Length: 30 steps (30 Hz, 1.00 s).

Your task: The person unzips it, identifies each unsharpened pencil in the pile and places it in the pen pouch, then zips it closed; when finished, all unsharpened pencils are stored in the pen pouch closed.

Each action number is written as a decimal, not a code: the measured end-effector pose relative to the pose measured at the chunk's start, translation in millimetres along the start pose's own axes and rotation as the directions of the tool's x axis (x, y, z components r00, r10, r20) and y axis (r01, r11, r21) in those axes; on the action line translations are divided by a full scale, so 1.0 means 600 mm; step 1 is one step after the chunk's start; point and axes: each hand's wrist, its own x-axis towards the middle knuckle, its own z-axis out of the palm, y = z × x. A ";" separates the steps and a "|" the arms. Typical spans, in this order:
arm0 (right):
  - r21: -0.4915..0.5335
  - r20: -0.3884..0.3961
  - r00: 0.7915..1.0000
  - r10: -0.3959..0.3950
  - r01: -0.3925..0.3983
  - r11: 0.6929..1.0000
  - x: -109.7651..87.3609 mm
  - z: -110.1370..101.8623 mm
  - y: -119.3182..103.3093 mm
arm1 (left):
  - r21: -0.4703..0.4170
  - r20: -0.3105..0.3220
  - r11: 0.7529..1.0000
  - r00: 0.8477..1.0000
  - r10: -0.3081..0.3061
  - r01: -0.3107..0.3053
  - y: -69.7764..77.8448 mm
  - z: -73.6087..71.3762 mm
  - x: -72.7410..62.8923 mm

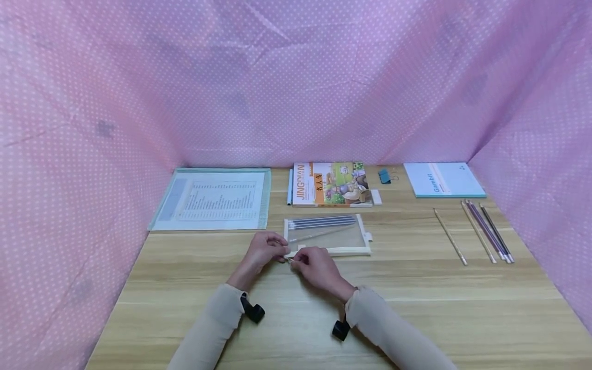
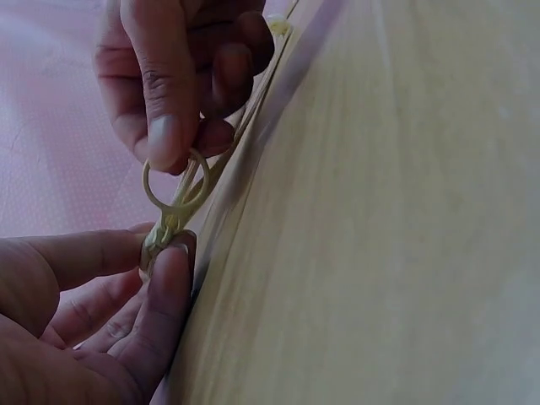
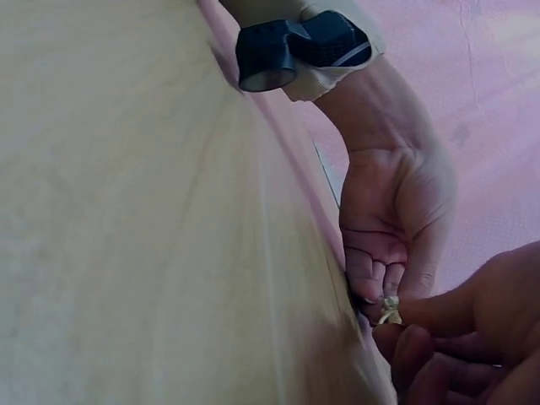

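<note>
A mesh zip pencil case (image 1: 342,251) with a cream border lies flat in the middle of the table, near both hands. Several pencils (image 1: 324,222) show through its mesh. At its near left corner, my left hand (image 1: 263,249) pinches the end of the zip between thumb and fingers. My right hand (image 1: 319,267) pinches the zip's ring pull (image 2: 175,209) right beside it. In the left wrist view the ring hangs from the right thumb and fingertip, just above the left fingertips. The right wrist view shows both hands meeting at that corner.
To the right lie a single pencil (image 1: 449,236) and a group of several pencils (image 1: 487,231). Along the back are a document pouch (image 1: 213,205), a picture-covered book (image 1: 333,185), a white eraser (image 1: 376,197), a teal binder clip (image 1: 385,177) and a blue notebook (image 1: 446,180).
</note>
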 end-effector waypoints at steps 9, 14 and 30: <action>-0.039 -0.097 0.995 0.033 -0.037 0.999 -0.007 -0.003 0.008 | 0.000 0.019 1.000 1.000 -0.010 0.010 0.001 0.003 0.004; -0.018 -0.116 0.989 0.096 -0.099 0.995 -0.017 -0.021 0.025 | 0.004 0.007 1.000 1.000 -0.015 0.015 0.004 0.005 0.003; -0.050 -0.213 0.949 0.232 -0.247 0.968 -0.060 -0.124 0.120 | 0.018 -0.034 0.998 0.998 -0.057 0.057 0.004 -0.001 0.004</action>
